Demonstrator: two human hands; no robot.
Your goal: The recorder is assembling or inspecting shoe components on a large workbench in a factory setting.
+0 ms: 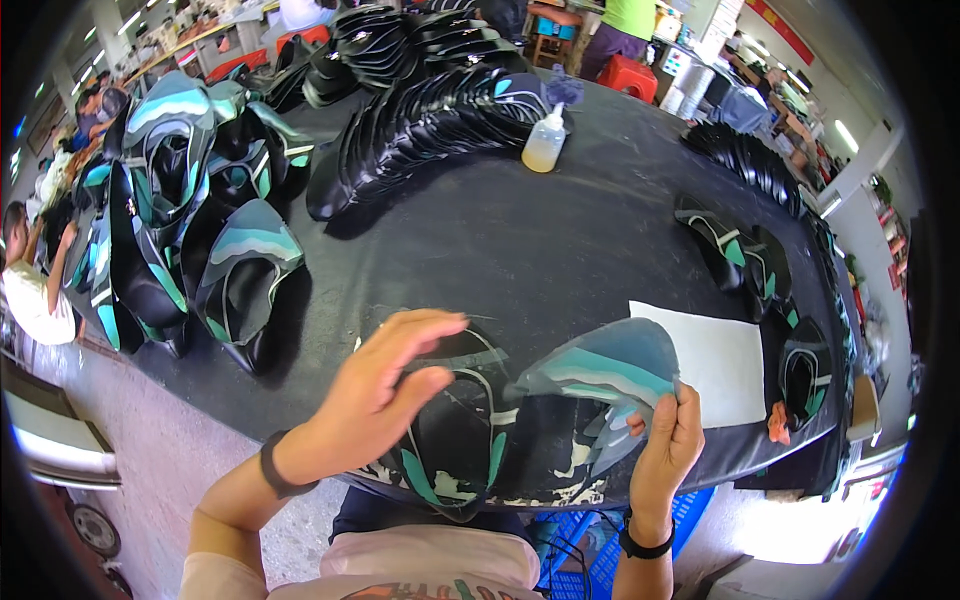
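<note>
Teal-and-grey curved panel (610, 362) is held above the near edge of the bench (420, 250), right of centre; the right hand (668, 440) has its grip closed on the panel's right end. Left hand (385, 375): grip open, fingers over a black shoe upper (497, 452) at near centre; contact cannot be determined. White sheet (725, 365) lies to the right. Farther left, uppers (160, 190) are heaped. Far centre: squeeze bottle (544, 146) beside overlapping black pieces (400, 145).
</note>
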